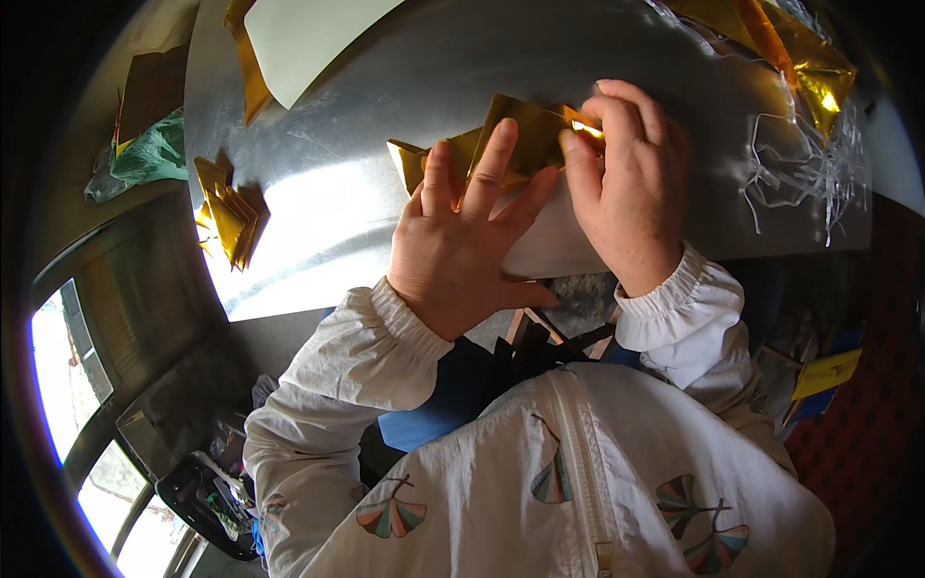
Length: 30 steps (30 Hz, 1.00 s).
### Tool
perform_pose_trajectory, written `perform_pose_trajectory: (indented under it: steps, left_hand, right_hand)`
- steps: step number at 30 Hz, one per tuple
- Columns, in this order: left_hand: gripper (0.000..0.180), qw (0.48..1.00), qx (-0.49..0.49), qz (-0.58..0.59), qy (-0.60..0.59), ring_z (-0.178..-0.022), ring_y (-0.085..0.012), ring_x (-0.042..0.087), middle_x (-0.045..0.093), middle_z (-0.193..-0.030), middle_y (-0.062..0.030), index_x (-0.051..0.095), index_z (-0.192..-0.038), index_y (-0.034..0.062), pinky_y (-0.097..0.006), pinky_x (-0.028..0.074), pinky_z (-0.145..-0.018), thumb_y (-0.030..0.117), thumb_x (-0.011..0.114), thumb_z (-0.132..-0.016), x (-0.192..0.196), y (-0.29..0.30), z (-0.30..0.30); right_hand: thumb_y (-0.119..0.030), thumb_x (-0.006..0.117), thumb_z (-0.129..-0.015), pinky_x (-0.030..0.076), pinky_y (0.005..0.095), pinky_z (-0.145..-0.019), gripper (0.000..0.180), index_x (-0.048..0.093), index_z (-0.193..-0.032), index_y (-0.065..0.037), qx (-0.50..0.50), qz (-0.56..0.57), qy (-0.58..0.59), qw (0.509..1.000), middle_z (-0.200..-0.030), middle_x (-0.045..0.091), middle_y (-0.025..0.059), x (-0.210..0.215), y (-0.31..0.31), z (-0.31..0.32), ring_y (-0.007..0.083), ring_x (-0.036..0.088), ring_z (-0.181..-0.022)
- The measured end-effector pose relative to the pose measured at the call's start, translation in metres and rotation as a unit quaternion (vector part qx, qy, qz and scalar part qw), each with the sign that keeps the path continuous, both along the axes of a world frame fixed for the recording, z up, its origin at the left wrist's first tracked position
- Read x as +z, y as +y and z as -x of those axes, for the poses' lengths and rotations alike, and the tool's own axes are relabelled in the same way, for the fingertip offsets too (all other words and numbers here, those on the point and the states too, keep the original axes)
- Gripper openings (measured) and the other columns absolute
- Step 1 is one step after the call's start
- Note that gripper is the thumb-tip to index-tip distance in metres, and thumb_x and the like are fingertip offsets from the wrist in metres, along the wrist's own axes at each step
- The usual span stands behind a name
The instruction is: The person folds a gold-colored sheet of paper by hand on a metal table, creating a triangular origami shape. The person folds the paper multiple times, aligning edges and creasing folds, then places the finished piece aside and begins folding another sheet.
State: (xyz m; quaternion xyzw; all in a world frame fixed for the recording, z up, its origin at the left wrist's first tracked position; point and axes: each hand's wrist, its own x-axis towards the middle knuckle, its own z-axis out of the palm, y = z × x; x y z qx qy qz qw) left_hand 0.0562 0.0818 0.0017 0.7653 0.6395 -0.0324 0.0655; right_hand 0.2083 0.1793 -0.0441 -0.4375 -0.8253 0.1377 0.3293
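A piece of folded gold foil paper (525,144) lies on the shiny metal table (366,202), its pointed left end showing beyond my fingers. My left hand (453,241) is spread over it, fingertips pressing on the foil and thumb stretched out near the table's front edge. At the paper's right end, my right hand (631,183) pinches the foil between thumb and bent fingers. Parts of the folds are hidden under both hands.
Several folded gold pieces (231,217) sit in a stack at the left edge. Farther back lie a white sheet (313,39) and gold paper (250,77). More gold foil (824,82) and clear plastic strips (800,173) are at the far right. A green bag (154,154) is left of the table.
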Motion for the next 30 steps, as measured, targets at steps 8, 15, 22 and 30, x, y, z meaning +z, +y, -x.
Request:
perform_pose_trajectory:
  steps: [8,15,22,30]
  left_hand:
    - [0.103,0.999,0.026,0.004,-0.042,-0.132,-0.0505,0.038,0.021,-0.159,-0.0124,0.049,-0.142,0.0306,-0.052,0.047,-0.098,0.066,0.082,-0.050,-0.001,-0.003,0.000]
    - [0.098,0.992,0.019,-0.067,-0.104,-0.132,-0.0456,0.044,0.024,-0.153,-0.0290,0.048,-0.144,0.0220,-0.050,0.045,-0.102,0.083,0.056,-0.067,-0.015,-0.013,0.019]
    - [0.091,0.995,0.043,-0.084,0.013,-0.138,-0.0452,0.035,0.028,-0.151,-0.0293,0.048,-0.143,0.0254,-0.060,0.035,-0.106,0.084,0.043,-0.073,-0.021,-0.036,0.037]
    - [0.095,0.997,0.021,-0.068,0.006,-0.142,-0.0273,0.034,0.038,-0.151,-0.0130,0.056,-0.134,0.0072,-0.055,0.029,-0.112,0.065,0.073,-0.061,-0.013,-0.040,0.026]
  right_hand:
    - [-0.020,0.066,-0.086,0.039,0.0467,-0.102,0.042,0.059,-0.123,-0.002,-0.041,-0.007,-0.065,0.997,-0.132,0.057,0.0144,0.001,0.004,-0.015,0.0307,0.061,-0.108]
    - [-0.019,0.062,-0.088,0.037,0.0469,-0.105,0.041,0.058,-0.126,-0.002,-0.048,0.009,-0.087,0.995,-0.135,0.056,0.0131,-0.001,0.003,-0.016,0.0278,0.059,-0.113]
    - [-0.019,0.061,-0.090,0.035,0.0480,-0.105,0.038,0.058,-0.126,-0.005,-0.048,0.016,-0.085,0.995,-0.136,0.055,0.0131,-0.003,0.003,-0.016,0.0272,0.059,-0.114]
    - [-0.019,0.062,-0.090,0.036,0.0505,-0.104,0.036,0.059,-0.124,-0.008,-0.004,-0.002,-0.093,0.996,-0.133,0.057,0.0136,0.001,0.000,-0.016,0.0287,0.059,-0.113]
